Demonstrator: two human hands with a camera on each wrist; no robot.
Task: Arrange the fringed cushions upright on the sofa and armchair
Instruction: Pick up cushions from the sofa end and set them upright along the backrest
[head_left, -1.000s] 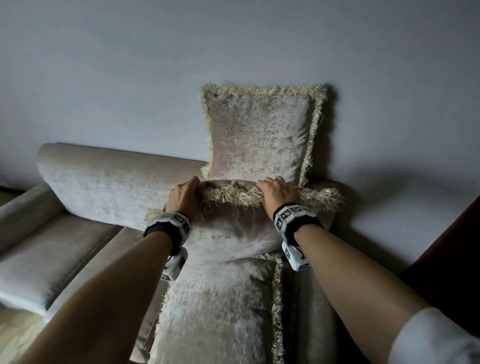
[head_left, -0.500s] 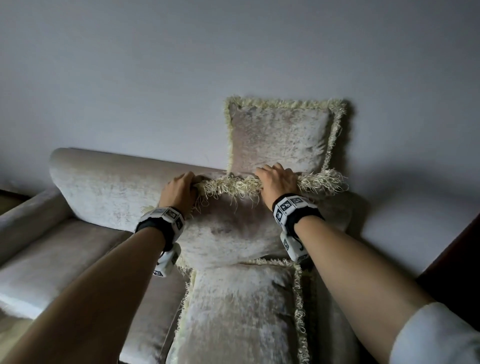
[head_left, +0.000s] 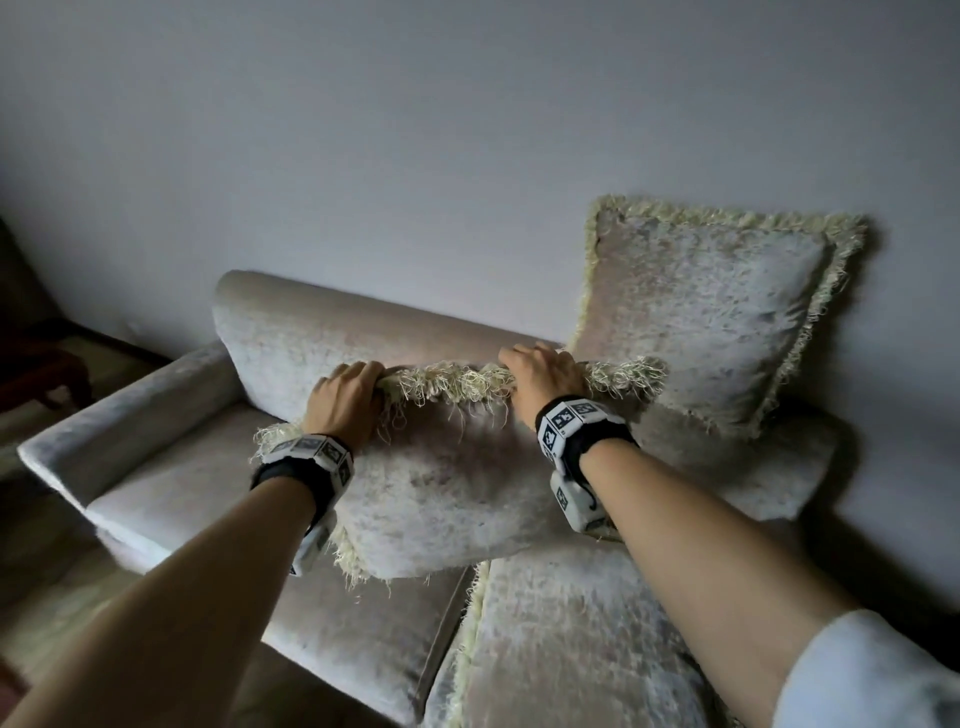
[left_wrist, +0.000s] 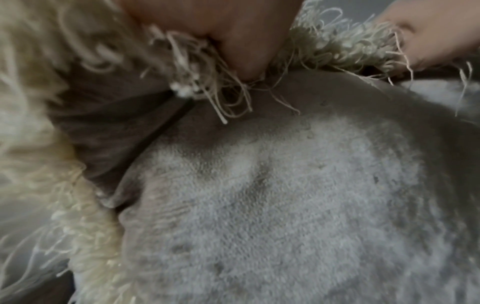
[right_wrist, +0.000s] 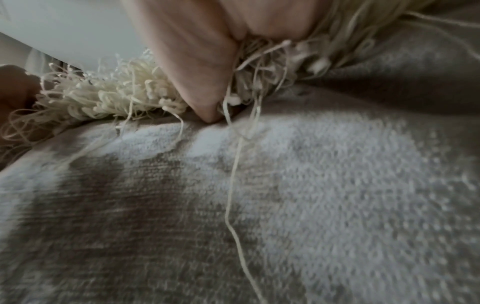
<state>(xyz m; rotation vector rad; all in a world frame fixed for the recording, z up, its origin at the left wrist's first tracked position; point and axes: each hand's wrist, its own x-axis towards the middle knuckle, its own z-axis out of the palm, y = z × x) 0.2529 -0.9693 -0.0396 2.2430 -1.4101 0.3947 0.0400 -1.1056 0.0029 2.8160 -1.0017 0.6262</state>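
Both hands, left hand (head_left: 345, 400) and right hand (head_left: 545, 376), fingers clamped on cushion (head_left: 447, 483) top fringe (head_left: 457, 382), long axis left-right mid-frame, sofa backrest (head_left: 322, 332) just behind.

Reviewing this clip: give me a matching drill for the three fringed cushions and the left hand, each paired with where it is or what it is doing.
Things:
1. held cushion
2. back cushion
3. near cushion
4. left hand

States:
A. lies flat at the bottom of the head view
B. leans upright on the wall
C. grips the fringed top edge
D. held by both hands

Pairs: 1-D, 2-B, 3-A, 4-C
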